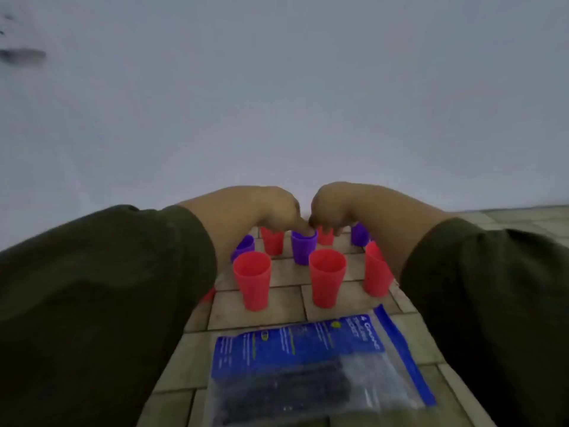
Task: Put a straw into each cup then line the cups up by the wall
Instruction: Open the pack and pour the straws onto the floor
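Observation:
Several red and purple plastic cups stand upright on the tiled floor close to the wall (277, 118). My left hand (274, 208) and my right hand (334, 204) meet, fingers curled down, just above the middle purple cup (304, 248). Their fingertips touch at its rim. Behind them stand a red cup (273, 241), another red cup (325, 238) and a purple cup (359, 234). Nearer to me are three red cups (252, 280), (327, 277), (377, 271) and a purple cup (244, 245). No straw shows in any cup. Whether the fingers pinch anything is hidden.
A clear plastic bag with a blue label (311, 362), holding dark straws, lies on the floor (255, 318) in front of me. My dark sleeves fill the left and right of the view. A sliver of something red (209, 294) shows by my left sleeve.

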